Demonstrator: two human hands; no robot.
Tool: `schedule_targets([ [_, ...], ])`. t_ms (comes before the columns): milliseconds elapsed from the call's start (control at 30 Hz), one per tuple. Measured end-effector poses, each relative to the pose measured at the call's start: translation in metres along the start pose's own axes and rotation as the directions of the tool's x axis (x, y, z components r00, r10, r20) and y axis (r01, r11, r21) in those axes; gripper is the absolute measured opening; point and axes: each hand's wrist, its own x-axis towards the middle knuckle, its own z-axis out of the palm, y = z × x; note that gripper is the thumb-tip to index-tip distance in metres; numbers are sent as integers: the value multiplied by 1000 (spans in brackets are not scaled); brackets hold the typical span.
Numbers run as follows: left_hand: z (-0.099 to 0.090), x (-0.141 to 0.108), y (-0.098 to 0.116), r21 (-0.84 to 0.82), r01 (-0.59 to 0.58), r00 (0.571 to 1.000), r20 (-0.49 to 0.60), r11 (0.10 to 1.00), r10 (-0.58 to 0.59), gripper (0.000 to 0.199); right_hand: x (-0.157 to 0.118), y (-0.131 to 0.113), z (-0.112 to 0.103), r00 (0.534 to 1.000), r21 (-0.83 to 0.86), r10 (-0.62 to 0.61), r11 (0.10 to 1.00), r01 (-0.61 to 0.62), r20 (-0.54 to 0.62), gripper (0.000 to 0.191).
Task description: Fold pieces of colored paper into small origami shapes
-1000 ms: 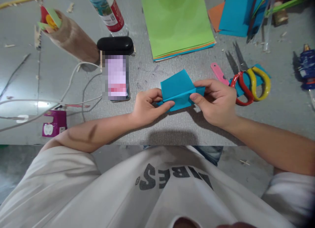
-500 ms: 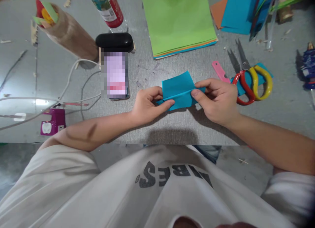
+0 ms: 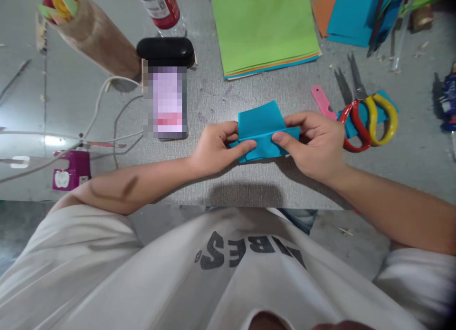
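Observation:
A folded piece of blue paper (image 3: 261,121) is held between both hands above the grey table, near its front edge. My left hand (image 3: 223,147) pinches its left end, thumb on top and fingers behind. At the right end my right hand (image 3: 308,140) grips it, with the thumb lying on the lower folded strip. The upper flap stands up away from me. Scissors (image 3: 366,116) with red and yellow handles lie right of my right hand, over another blue paper piece. Beside them is a pink-handled tool (image 3: 323,102).
Green sheets (image 3: 265,31) lie on a stack at the back. On the left are a phone (image 3: 167,102), a black case (image 3: 166,51), a bottle (image 3: 160,7), a brown cylindrical holder (image 3: 103,38), cables and a purple device (image 3: 73,170). More blue paper (image 3: 351,16) lies back right.
My right thumb has shifted left along the paper, and the lower strip now reaches farther right beneath the fingers. The whole view has moved slightly.

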Motion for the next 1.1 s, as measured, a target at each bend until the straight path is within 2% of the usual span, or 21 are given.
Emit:
schedule_targets([
  [67, -1, 1, 1, -29, 13, 999, 36, 1000, -12, 61, -1, -2, 2, 994, 24, -77, 997, 79, -73, 34],
  [133, -1, 2, 2, -74, 25, 1000, 4, 997, -25, 63, -1, -4, 2, 975, 32, -193, 980, 198, -109, 25],
  [200, -1, 3, 3, -114, 36, 999, -34, 993, -40, 67, 0, -6, 0, 957, 10, -278, 960, 280, -79, 17],
  [267, 0, 3, 3, -146, 54, 998, -24, 988, -58, 70, 1, -9, -3, 954, -7, -299, 954, 299, -30, 11],
  [333, 1, 3, 4, -170, 72, 997, 18, 983, -70, 71, 2, -9, -3, 964, 21, -267, 963, 267, -3, 9],
  [500, 2, 1, 6, -154, 70, 995, 84, 986, -57, 67, 1, -1, 4, 996, 110, -84, 991, 82, 11, 21],
  [700, 0, 2, 5, -135, 31, 995, 96, 990, -18, 63, -2, 3, 8, 994, 64, -90, 994, 94, -64, 18],
  [800, 1, 2, 5, -151, 53, 993, 108, 987, -37, 69, -5, 0, 10, 992, 24, -83, 996, 85, -95, 25],
  [900, 2, 3, 6, -157, 56, 993, 113, 986, -38, 70, -6, 0, 12, 990, 56, -83, 994, 90, -115, 30],
  [1033, 0, 4, 11, -114, 19, 991, 136, 993, -4, 67, -5, 3, 11, 997, 103, -12, 995, 19, -75, 57],
  [1100, -1, 5, 12, -76, 4, 987, 160, 997, 8, 69, -3, 4, 9, 999, 94, 16, 996, -12, -40, 53],
])
